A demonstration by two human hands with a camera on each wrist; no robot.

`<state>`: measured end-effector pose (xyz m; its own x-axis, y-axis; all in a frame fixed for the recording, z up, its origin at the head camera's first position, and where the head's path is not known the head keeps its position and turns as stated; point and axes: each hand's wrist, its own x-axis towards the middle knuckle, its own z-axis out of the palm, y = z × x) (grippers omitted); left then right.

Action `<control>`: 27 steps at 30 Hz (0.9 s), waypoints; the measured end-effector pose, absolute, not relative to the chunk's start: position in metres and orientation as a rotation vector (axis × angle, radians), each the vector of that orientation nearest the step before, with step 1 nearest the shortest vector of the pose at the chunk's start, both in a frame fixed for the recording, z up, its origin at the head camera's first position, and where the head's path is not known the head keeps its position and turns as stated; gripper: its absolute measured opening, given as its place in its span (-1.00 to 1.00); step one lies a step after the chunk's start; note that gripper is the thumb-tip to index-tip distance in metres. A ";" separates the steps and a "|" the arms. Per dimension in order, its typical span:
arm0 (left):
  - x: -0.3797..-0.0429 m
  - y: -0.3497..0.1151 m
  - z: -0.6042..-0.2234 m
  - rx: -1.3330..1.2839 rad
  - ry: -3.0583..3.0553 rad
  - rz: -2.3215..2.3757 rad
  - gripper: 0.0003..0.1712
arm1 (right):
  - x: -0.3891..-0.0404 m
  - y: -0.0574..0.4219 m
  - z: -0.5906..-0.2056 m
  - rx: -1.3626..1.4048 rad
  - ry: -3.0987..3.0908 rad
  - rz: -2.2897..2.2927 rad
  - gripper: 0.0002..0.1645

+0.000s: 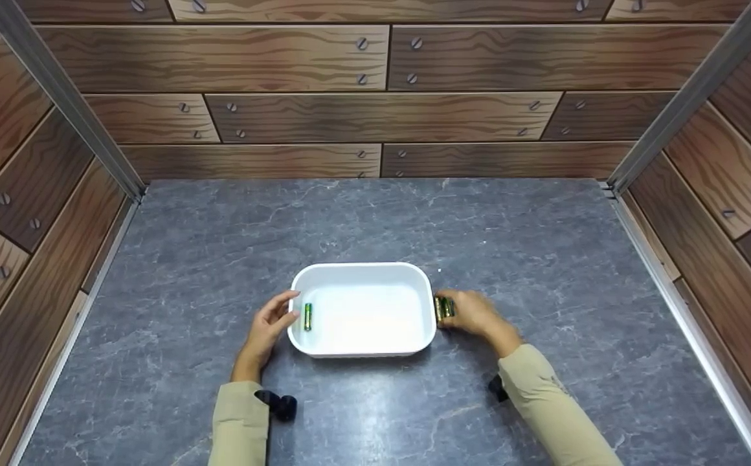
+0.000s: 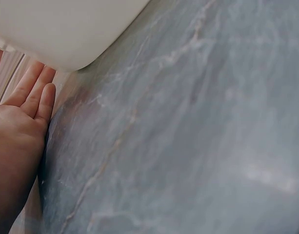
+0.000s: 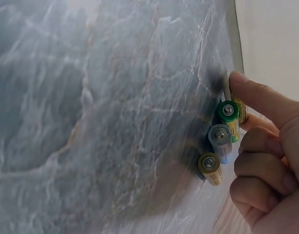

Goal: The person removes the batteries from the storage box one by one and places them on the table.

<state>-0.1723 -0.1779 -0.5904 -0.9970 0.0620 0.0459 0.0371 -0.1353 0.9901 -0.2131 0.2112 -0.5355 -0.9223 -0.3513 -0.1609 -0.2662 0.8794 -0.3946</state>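
Note:
A white rectangular tub (image 1: 362,349) stands on the grey marbled tabletop, with one green-and-gold battery (image 1: 308,317) lying inside near its left wall. My left hand (image 1: 272,323) is at the tub's left side, its fingertips at the rim. In the left wrist view, fingers extend fairly straight beneath the tub's pale wall (image 2: 66,34). Outside the right wall, my right hand (image 1: 472,312) pinches a battery (image 3: 242,109) between thumb and index finger, its other fingers curled. Beside it in the right wrist view are a green battery (image 3: 229,117), a bluish, clear-looking one (image 3: 221,141) and a gold one (image 3: 210,168).
The tabletop (image 1: 375,220) surrounds the tub. Wood-patterned panels (image 1: 298,116) close off the back and both sides, with metal rails (image 1: 693,323) along the side edges. A black wrist device (image 1: 278,404) shows by the left sleeve.

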 end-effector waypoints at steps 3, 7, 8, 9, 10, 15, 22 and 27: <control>-0.173 -0.178 -0.590 0.134 2.049 2.359 -0.47 | -0.213 0.211 -0.536 -0.482 2.819 -0.549 -0.31; -0.173 -0.179 -0.592 0.154 2.056 2.359 -0.49 | -0.213 0.210 -0.537 -0.501 2.822 -0.558 -0.30; -0.173 -0.179 -0.592 0.152 2.055 2.361 -0.48 | -0.213 0.210 -0.537 -0.502 2.821 -0.559 -0.29; -0.173 -0.179 -0.592 0.146 2.053 2.360 -0.48 | -0.213 0.210 -0.537 -0.493 2.815 -0.565 -0.29; -0.173 -0.179 -0.592 0.138 2.050 2.358 -0.47 | -0.213 0.210 -0.537 -0.488 2.811 -0.562 -0.27; -0.172 -0.178 -0.590 0.081 2.042 2.338 -0.44 | -0.213 0.210 -0.537 -0.448 2.781 -0.590 -0.21; -0.173 -0.177 -0.589 0.072 2.048 2.336 -0.46 | -0.213 0.212 -0.533 -0.432 2.783 -0.600 -0.20; -0.173 -0.178 -0.590 0.098 2.048 2.347 -0.48 | -0.211 0.213 -0.528 -0.421 2.794 -0.598 -0.22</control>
<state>-0.1725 -0.1779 -0.5902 -0.9977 0.0603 0.0307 0.0222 -0.1364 0.9904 -0.2115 0.2128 -0.5282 -0.9264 -0.3291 -0.1831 -0.2254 0.8741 -0.4304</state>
